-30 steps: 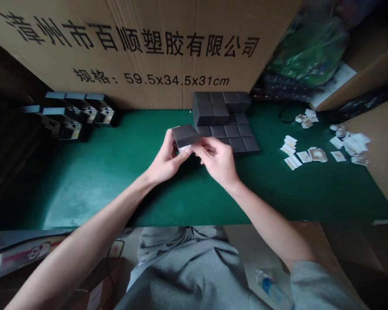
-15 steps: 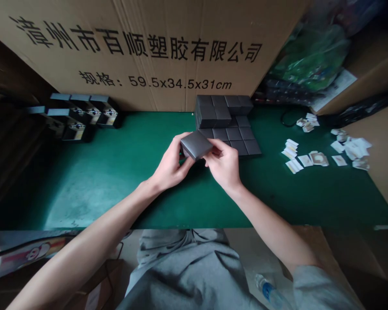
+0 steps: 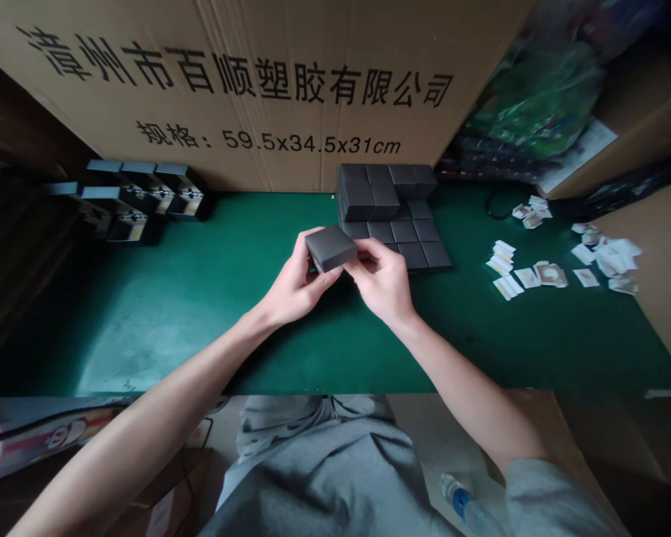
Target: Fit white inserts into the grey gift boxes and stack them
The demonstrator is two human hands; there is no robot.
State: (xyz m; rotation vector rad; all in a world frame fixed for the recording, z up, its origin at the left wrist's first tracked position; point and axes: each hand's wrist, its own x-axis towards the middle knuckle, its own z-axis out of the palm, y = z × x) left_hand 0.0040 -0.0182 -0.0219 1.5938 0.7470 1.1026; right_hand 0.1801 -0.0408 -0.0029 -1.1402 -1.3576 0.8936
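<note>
Over the green work mat [image 3: 201,335], a matte dark-grey square box [image 3: 329,247] held above the surface, slightly tilted and gripped between both hands: left hand [image 3: 296,280] closed around its left side and underside, right hand [image 3: 383,280] curled and pinching its right edge. Just beyond the right hand, a low stepped stack of dark-grey square boxes [image 3: 388,212]. Toward the far left, two rows of dark open boxes with small shiny fittings [image 3: 145,198]; toward the right, scattered cream-and-white paper slips [image 3: 528,277]; along the far edge, a brown cardboard carton with black Chinese lettering [image 3: 257,97].
</note>
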